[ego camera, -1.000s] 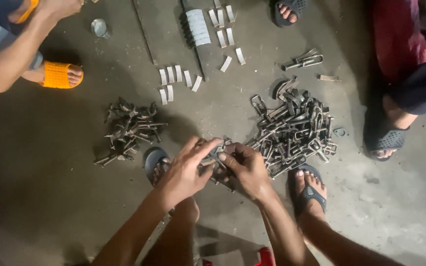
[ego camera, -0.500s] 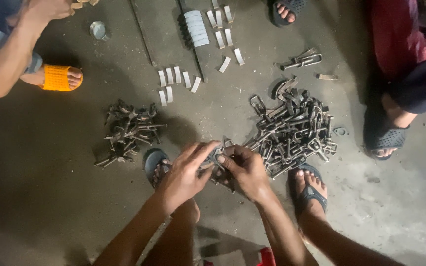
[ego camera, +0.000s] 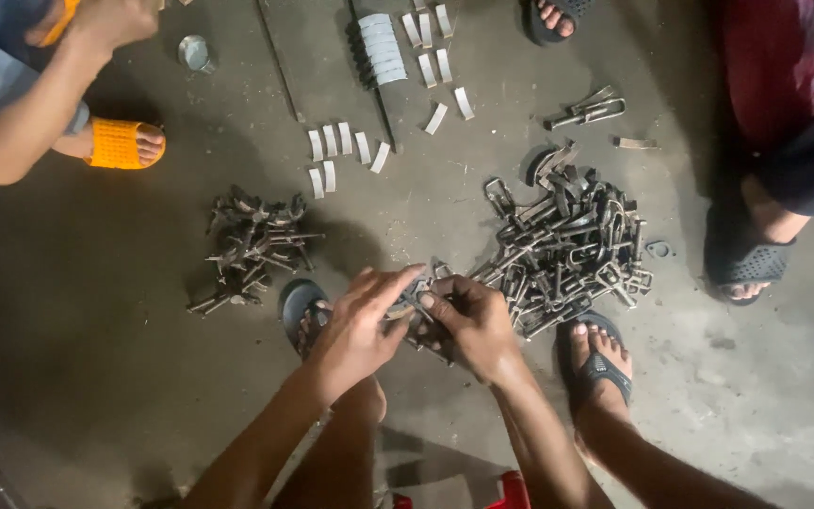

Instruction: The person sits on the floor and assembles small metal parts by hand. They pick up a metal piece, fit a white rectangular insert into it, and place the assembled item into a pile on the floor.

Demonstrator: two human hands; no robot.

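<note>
On the grey concrete floor (ego camera: 105,358), near its middle, lies the big heap of metal clips (ego camera: 572,245), reaching toward the right edge; well apart to its left sits a smaller pile of assembled pieces (ego camera: 252,247); toward the far edge lie rows of small flat metal strips (ego camera: 346,151); other people's sandalled feet stand at the far-left and right edges. Just beside the near end of the big heap, both hands meet over one small metal piece (ego camera: 416,300). The fitting, as I judge it, goes best with the piece kept steady in one hand while the other works it in squarely, close to the heap so loose parts stay within reach. The left hand (ego camera: 355,330) is partly curled, fingers stretched forward and touching the piece; the right hand (ego camera: 473,320) is closed around it, fingertips pinching; how firm the pinch is I cannot tell.
</note>
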